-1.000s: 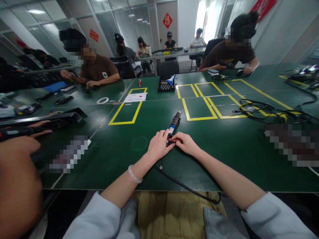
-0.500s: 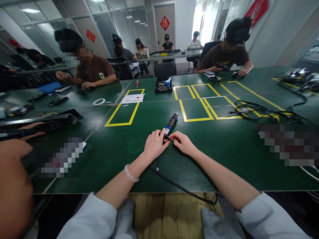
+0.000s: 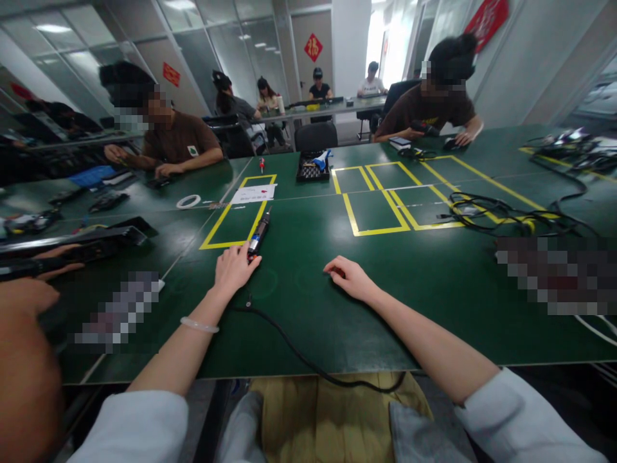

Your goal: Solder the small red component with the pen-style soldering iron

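A slim electric screwdriver (image 3: 260, 231), black with a blue and silver band, lies tilted on the green table, its thin bit pointing away from me. My left hand (image 3: 234, 267) is wrapped over its rear end, where a bit of orange shows beside the thumb. That grip hides most of the handle. A black cord (image 3: 294, 347) runs from under this hand across to the table's front edge. To the right, my right hand (image 3: 351, 278) rests on the table, loosely curled, with a gap between thumb and fingers and nothing visible in it.
Yellow tape (image 3: 226, 246) outlines a box beside the screwdriver, with a white paper (image 3: 253, 193) across it. A black tray (image 3: 312, 168) stands further back. Tangled black cables (image 3: 486, 212) lie at right. Another person's hand (image 3: 67, 260) is at far left; more people sit opposite.
My left hand has moved left with the screwdriver, up to the yellow-taped box, and the cord has followed. My right hand has stayed put, now apart from the screwdriver.
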`<state>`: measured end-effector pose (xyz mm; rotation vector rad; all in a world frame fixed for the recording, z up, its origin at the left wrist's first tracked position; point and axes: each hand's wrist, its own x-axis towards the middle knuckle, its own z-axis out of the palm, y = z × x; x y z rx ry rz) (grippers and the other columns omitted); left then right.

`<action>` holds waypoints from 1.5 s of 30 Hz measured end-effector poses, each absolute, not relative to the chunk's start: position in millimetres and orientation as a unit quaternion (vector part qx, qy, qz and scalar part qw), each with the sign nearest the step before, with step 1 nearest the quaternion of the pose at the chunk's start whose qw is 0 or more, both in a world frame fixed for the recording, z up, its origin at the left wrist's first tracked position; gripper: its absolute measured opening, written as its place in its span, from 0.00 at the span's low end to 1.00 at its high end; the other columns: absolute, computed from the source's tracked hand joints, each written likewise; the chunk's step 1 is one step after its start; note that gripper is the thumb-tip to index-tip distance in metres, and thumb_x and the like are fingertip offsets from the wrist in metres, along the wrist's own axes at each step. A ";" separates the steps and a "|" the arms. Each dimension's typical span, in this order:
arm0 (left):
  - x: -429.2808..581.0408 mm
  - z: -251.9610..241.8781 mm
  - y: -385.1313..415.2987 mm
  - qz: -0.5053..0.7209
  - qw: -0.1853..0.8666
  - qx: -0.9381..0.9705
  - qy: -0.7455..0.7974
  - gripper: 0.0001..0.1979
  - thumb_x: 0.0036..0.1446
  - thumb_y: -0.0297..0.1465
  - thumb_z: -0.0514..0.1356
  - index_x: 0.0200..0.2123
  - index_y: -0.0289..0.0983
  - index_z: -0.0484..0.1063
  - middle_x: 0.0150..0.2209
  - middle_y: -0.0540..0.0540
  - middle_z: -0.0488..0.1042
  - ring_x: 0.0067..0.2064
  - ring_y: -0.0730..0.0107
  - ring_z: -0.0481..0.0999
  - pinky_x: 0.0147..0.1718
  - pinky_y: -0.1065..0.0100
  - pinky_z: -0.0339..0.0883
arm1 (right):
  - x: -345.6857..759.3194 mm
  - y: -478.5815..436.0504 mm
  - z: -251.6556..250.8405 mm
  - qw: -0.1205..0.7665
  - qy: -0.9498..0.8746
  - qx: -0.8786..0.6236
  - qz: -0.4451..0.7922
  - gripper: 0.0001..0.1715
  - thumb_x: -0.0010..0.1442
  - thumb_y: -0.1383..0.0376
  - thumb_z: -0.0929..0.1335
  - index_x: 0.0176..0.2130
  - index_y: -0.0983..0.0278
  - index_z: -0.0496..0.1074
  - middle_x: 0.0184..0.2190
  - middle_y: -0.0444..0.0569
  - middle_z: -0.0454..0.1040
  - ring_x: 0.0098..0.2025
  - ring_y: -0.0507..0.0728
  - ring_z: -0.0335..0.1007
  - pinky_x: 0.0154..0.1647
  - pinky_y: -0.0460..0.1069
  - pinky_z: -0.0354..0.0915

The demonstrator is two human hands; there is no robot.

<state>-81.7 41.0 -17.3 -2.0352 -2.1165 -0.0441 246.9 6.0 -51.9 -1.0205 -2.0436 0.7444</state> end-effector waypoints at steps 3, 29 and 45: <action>-114.5 -14.6 48.4 0.003 0.123 -0.648 -0.751 0.30 0.61 0.47 0.45 0.61 0.36 0.57 0.53 0.33 0.66 0.53 0.46 0.65 0.50 0.54 0.56 | 246.8 6.2 -52.1 0.352 -0.795 -0.397 0.293 0.11 0.57 0.74 0.63 0.38 0.63 0.72 0.35 0.46 0.70 0.31 0.51 0.64 0.35 0.46 0.61; -128.5 3.7 64.6 -0.225 -0.027 -0.630 -0.743 0.15 0.58 0.39 0.53 0.43 0.35 0.68 0.41 0.40 0.74 0.43 0.59 0.73 0.42 0.61 0.64 | 246.5 5.5 -52.8 0.340 -0.806 -0.389 0.290 0.10 0.58 0.72 0.64 0.38 0.63 0.73 0.32 0.46 0.69 0.31 0.51 0.65 0.34 0.46 0.60; 42.3 -31.1 17.0 -0.246 -0.554 -0.718 -0.343 0.32 0.59 0.37 0.58 0.64 0.34 0.53 0.30 0.53 0.64 0.32 0.76 0.65 0.34 0.71 0.58 | 240.8 4.0 -51.1 0.350 -0.797 -0.345 0.352 0.10 0.59 0.66 0.67 0.42 0.64 0.68 0.32 0.44 0.70 0.29 0.50 0.64 0.31 0.45 0.61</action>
